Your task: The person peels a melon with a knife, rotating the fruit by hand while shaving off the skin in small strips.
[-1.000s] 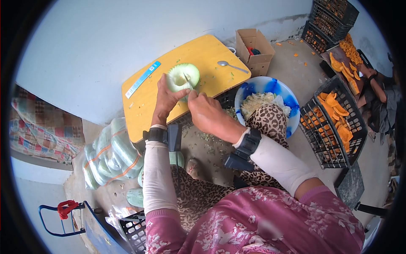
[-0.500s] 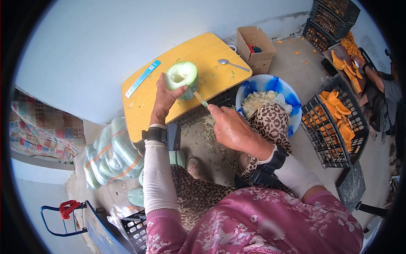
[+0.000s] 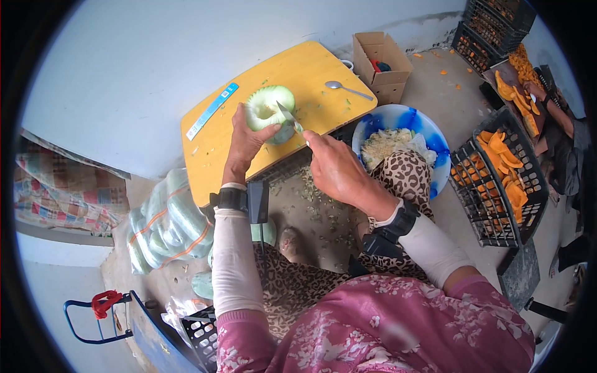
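My left hand [image 3: 244, 142] grips a pale green gourd piece [image 3: 267, 110], hollow side up, over the yellow board [image 3: 217, 149]. In my right hand [image 3: 333, 166] is a small knife [image 3: 288, 118]; its blade tip rests on the right rim of the gourd. Both wrists carry black straps with small devices. Green peel scraps lie on the ground under my hands.
A spoon [image 3: 347, 89] and a blue ruler strip [image 3: 212, 110] lie on the board. A blue bowl [image 3: 429, 138] of scraps sits right, by black crates [image 3: 497, 180] of orange slices. A cardboard box [image 3: 381, 58] stands behind. A bag of green gourds [image 3: 168, 221] lies left. Another person's arm [image 3: 553, 109] is at far right.
My right hand drew the knife down and away from the gourd, then brought it back up to the gourd's right rim. My left hand kept its hold on the gourd.
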A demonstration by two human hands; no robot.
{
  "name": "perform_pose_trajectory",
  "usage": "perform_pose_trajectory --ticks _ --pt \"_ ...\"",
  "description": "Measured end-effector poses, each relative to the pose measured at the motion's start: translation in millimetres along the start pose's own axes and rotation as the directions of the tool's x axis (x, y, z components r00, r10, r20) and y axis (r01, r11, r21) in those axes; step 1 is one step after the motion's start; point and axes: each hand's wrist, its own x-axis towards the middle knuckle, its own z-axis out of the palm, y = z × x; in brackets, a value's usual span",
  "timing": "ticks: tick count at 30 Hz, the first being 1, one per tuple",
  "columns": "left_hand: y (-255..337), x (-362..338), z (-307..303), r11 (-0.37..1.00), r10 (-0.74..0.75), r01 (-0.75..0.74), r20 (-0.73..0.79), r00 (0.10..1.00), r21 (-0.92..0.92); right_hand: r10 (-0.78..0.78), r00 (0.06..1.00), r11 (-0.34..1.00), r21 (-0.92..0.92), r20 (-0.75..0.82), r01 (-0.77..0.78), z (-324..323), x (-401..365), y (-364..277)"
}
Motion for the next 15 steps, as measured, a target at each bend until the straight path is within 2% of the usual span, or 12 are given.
perform_pose_trajectory --ticks 5,11,13,15 --pt "-14 3 0 1.000 0.009 -0.009 -0.039 0.999 -0.005 -0.050 0.998 0.999 -0.012 -0.033 0.050 4 3 7" --pt "-1 3 -2 0.999 -0.051 0.051 0.033 0.998 0.005 -0.061 0.997 0.998 0.015 -0.047 0.061 6 3 11" --pt "-5 4 -1 0.999 -0.042 0.042 0.012 0.999 0.005 -0.075 0.996 0.997 0.008 -0.056 0.075 7 3 12" --pt "-7 4 -1 0.999 -0.042 0.042 0.002 0.999 -0.005 -0.021 0.999 0.999 0.035 -0.036 0.022 7 2 7"
